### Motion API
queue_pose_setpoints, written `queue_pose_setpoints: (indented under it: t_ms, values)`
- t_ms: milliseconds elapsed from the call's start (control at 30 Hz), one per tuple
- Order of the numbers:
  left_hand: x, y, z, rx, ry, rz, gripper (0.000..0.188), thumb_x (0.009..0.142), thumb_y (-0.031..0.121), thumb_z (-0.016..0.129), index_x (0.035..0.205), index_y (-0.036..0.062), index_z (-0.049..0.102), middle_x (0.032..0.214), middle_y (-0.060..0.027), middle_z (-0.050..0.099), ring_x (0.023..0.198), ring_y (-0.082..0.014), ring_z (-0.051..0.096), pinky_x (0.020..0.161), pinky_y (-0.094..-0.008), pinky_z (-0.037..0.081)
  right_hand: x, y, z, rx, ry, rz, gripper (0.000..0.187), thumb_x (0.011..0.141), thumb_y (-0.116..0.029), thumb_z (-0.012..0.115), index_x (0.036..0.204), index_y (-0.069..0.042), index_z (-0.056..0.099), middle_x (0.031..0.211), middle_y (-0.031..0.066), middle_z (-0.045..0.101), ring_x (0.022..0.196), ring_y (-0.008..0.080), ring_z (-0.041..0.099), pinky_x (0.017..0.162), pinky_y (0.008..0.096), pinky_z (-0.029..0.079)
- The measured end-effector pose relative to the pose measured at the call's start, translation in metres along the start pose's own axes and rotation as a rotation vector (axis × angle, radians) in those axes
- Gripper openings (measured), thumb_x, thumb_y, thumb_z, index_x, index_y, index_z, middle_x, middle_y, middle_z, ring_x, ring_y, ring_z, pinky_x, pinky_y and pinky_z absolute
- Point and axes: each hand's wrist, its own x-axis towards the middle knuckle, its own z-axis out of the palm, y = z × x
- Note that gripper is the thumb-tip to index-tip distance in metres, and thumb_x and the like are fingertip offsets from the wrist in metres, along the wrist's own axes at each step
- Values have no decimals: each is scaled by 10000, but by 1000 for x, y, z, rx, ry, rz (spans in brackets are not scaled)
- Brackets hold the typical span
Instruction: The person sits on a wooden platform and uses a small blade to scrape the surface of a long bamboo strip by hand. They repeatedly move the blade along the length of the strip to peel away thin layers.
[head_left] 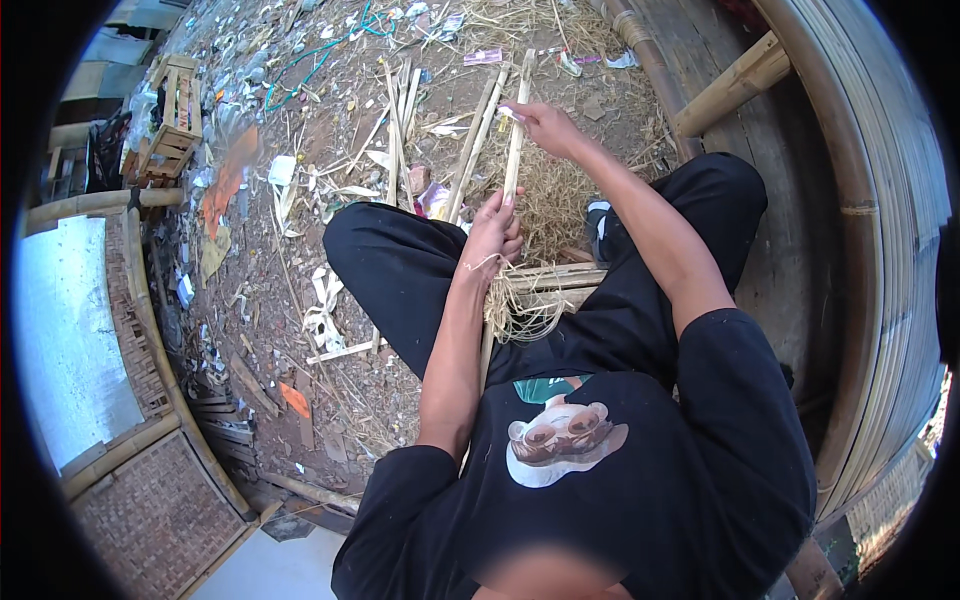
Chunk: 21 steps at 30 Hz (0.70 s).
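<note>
A: Biggest first: curved bamboo wall (pixel 880 200) ran round the right side, wooden platform (pixel 790 250) just inside it, person sat there, legs toward the littered dirt ground (pixel 300 250).

B: And the bamboo strip (pixel 513 160), where was it vs. that wall?

A: Well left of it, over the lap, standing near upright w/ top end tilted away. Left hand (pixel 495 232) was wrapped tight round the strip's middle, fingers closed on it. Right hand (pixel 540 122) was up at the top end, fingertips pinching it.

B: Anything below?

A: Tangle of pale shavings (pixel 520 310) hung under the left hand, further from the wall than the right knee. Loose bamboo sticks (pixel 470 150) lay on the ground beyond, wooden crate (pixel 170 120) far left.

B: Handling?

A: Prob. light, stiff lengthwise but springy, thin. Edges likely sharp and splintery, so I'd say hold the flat faces mid-length, not the edges.
</note>
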Motion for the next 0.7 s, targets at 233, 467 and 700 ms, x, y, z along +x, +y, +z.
queue_pose_setpoints:
  t_ms: [233, 467, 700]
  values:
    - [12, -5, -8, -8, -6, -18, 237, 986, 210, 356, 1187, 134, 457, 496, 43, 204, 316, -60, 169, 278, -221, 169, -13, -10, -1, 137, -160, 92, 354, 917, -166, 472, 1246, -281, 540, 964, 165, 643, 774, 205, 598, 739, 319, 460]
    - [13, 0, -9, -50, -1, -6, 226, 974, 161, 339, 1168, 123, 450, 492, 35, 226, 333, -65, 185, 306, -235, 160, -21, -18, 3, 153, -197, 54, 363, 920, -154, 454, 1259, -263, 528, 1038, 176, 635, 831, 221, 607, 767, 318, 456]
    - [16, 0, -17, -35, 2, -20, 241, 975, 167, 344, 1189, 128, 448, 494, 38, 221, 334, -72, 188, 313, -237, 177, -27, -12, 13, 204, -183, 18, 365, 919, -151, 451, 1257, -262, 530, 954, 169, 642, 790, 213, 604, 743, 316, 457]
